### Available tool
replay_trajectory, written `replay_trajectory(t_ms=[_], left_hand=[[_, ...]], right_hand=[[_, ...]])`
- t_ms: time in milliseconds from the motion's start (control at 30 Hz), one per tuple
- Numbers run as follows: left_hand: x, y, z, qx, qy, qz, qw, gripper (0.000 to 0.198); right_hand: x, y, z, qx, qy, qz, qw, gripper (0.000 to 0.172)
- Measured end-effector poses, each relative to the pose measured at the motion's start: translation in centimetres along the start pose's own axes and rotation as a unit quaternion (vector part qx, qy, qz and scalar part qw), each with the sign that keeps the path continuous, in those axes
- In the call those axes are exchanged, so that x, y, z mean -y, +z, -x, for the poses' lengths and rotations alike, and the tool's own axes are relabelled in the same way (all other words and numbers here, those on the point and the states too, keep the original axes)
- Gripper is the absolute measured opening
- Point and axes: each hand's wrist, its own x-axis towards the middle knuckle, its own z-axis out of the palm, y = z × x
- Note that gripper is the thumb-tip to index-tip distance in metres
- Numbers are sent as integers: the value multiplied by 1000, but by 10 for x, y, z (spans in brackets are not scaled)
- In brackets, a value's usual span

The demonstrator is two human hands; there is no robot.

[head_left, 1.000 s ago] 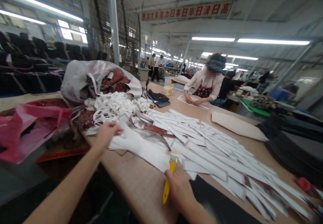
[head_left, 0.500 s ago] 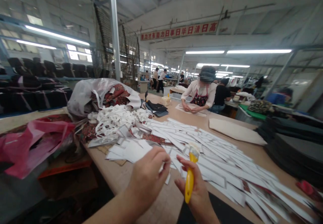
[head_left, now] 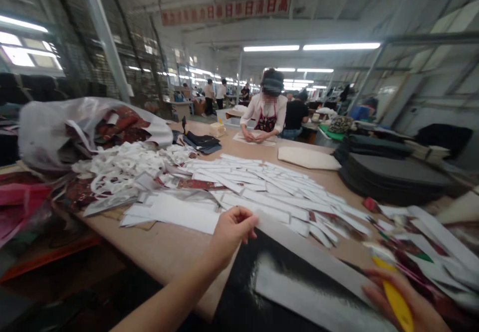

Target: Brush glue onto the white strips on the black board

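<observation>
Left hand [head_left: 232,235]: thumb and fingers pinched together on the end of a long white strip [head_left: 307,259], which runs down-right across a black sheet [head_left: 247,277]. Right hand [head_left: 406,302], at the lower right edge and blurred, wraps a yellow-handled brush [head_left: 396,302]; bristles can't be made out. Hands well apart.

Around them, on the pale wooden table [head_left: 164,242]: a spread of white paper strips [head_left: 258,187] just past the left hand, more strips with colored patterned pieces [head_left: 419,242] beside the right. Further left, a heap of white offcuts [head_left: 125,165] next to a clear plastic bag [head_left: 75,127] stuffed with red patterned fabric [head_left: 119,122]. Cream panel [head_left: 309,157] beyond the strips; stack of dark sheets [head_left: 389,175] at right.

Across the table, a co-worker [head_left: 265,115] has both hands on a white sheet. The room is a long factory hall — rows of benches, steel columns [head_left: 101,33], strip lights [head_left: 340,46], red banner [head_left: 224,7] overhead.
</observation>
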Motion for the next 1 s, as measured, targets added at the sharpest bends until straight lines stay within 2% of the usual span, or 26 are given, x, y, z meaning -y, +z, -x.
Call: replay_trajectory(t_ms=[67,167,300,400,500,767,867,1000], left_hand=[[36,3,4,40,-59,-78,994,25],[78,7,14,84,-68,-231,967,19],[103,5,21,120,-74,-318,938,13],[106,2,21,150,-87,-356,918,12],[105,-1,21,167,-97,-389,901,13],[98,2,22,165,-105,-466,863,10],[95,5,23,164,-102,-488,851,7],[91,10,29,167,-91,-517,835,7]], right_hand=[[-26,-20,14,27,76,23,997,41],[-49,-32,32,68,141,19,988,43],[-60,-30,44,87,162,43,982,44],[-59,-24,48,94,161,70,980,44],[-55,-17,52,69,148,91,982,42],[-58,-1,58,52,141,128,980,40],[-57,-2,56,73,155,136,976,40],[-41,-10,57,120,179,129,968,39]])
